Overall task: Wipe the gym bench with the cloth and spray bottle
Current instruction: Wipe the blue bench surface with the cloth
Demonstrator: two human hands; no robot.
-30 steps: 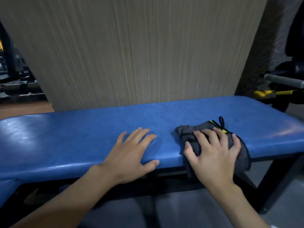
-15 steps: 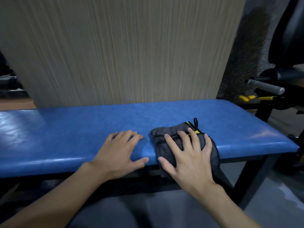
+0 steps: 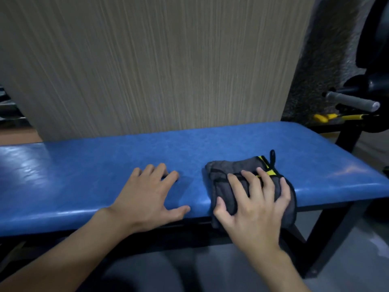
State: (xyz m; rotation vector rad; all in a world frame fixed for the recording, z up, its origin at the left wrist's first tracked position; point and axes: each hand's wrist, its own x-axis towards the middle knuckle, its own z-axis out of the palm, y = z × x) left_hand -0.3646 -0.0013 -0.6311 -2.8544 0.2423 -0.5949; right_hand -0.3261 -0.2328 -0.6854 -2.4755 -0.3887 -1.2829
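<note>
A long blue padded gym bench (image 3: pixel 105 169) runs across the view. A folded grey cloth (image 3: pixel 231 171) with black trim and a yellow tag lies on its right half and hangs over the near edge. My right hand (image 3: pixel 254 205) presses flat on the cloth with spread fingers. My left hand (image 3: pixel 147 197) rests flat on the bare blue pad just left of the cloth, thumb at the near edge. No spray bottle is in view.
A beige striped wall panel (image 3: pixel 157 60) stands right behind the bench. At the right are dark gym machine parts with a grey-handled bar (image 3: pixel 353 101) and a yellow strap (image 3: pixel 336 117). The bench's black frame legs (image 3: pixel 328 234) stand on grey floor.
My right hand and the cloth slid left along the bench, then a little back to the right. My left hand stayed on the pad beside the cloth.
</note>
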